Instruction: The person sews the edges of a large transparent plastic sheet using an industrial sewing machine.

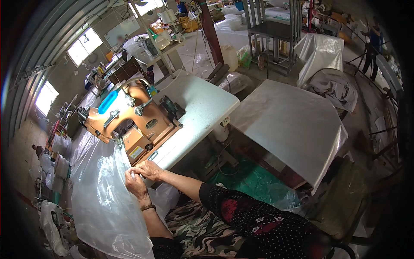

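A copper-coloured industrial sewing machine (146, 113) stands on a pale worktable (200, 97). From its needle side a large translucent plastic sheet (101, 196) hangs down in folds toward me. My left hand (136, 184), with a dark bracelet at its wrist, is closed on the sheet's edge at the table's front corner. Right beside it, my right hand (150, 170) is closed too, its fingertips meeting the left hand at the same edge. Exactly what the right fingertips pinch is hidden by the hands.
A side table (286, 123) covered in clear plastic stands to the right. Green plastic sheeting (246, 179) lies below it. A dark metal chair (276, 32) and a silvery covered bundle (321, 54) are farther back. A dark red post (210, 36) rises behind the worktable.
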Available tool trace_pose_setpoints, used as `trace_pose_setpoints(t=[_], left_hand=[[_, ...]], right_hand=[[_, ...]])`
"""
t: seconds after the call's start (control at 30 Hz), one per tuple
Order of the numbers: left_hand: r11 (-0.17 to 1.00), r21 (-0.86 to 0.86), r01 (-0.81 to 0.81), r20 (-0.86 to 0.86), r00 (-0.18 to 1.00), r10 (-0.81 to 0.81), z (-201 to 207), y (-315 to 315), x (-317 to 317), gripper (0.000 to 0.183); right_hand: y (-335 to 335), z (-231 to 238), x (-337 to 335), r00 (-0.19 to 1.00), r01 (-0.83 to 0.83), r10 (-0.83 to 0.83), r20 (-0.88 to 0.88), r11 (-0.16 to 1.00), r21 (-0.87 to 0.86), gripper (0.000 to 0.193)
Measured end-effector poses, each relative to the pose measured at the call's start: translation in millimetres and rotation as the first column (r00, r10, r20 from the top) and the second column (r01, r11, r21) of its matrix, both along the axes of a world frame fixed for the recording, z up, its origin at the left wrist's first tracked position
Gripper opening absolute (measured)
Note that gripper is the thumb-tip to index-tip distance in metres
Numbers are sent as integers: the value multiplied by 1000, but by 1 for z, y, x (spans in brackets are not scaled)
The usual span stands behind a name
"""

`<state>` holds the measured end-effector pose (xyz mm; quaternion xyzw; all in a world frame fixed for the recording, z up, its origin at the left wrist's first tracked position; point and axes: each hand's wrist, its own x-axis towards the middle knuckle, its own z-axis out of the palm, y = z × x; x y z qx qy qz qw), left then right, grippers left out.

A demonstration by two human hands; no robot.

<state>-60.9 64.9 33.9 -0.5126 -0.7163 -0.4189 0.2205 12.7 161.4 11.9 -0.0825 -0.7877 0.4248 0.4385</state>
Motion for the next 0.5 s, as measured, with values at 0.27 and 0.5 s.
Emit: trace_pose_setpoints(t=[0.27,0.5], left_hand=[[1000,10,-18,21,1000,18,-3,0,-5,20],[999,-6,-41,-5,999,41,-3,-1,-4,20]], right_hand=[[0,-5,-7,999,21,-23,30,998,63,39],[-2,-1,-4,1000,10,-10,-3,999,37,44]])
